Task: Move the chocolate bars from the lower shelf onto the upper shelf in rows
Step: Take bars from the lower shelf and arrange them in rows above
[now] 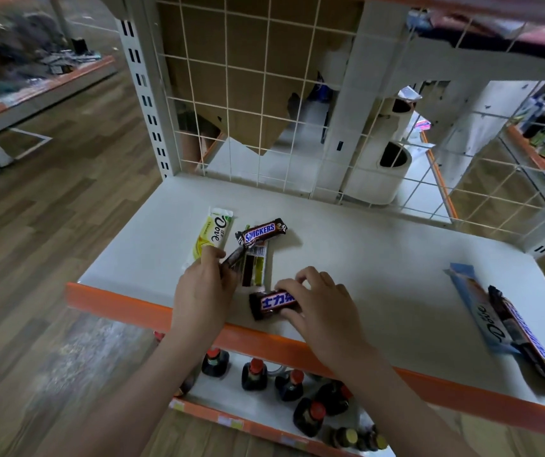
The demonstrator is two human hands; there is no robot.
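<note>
Bar (274,304) pinched crosswise in your right hand (323,308), long axis left-right near shelf (363,258) lip; left hand (203,285) pinches dark wrapper (233,257) beside Dove (213,232).

On the upper shelf (380,258), a Dove bar (213,234) lies at the left, with a Snickers bar (261,232) just to its right, resting across the far end of a flipped bar (255,265). The left hand (203,291) sits at the near ends of these, closed on a dark wrapper (233,257). Right of it, near the shelf's front edge, the right hand (323,305) holds a second Snickers bar (274,304). Far right, a long Snickers (528,338) lies partly on a long Dove bar (472,308). Bottles (284,380) stand on the lower shelf (251,410) below. A wire grid (264,103) stands behind.
</note>
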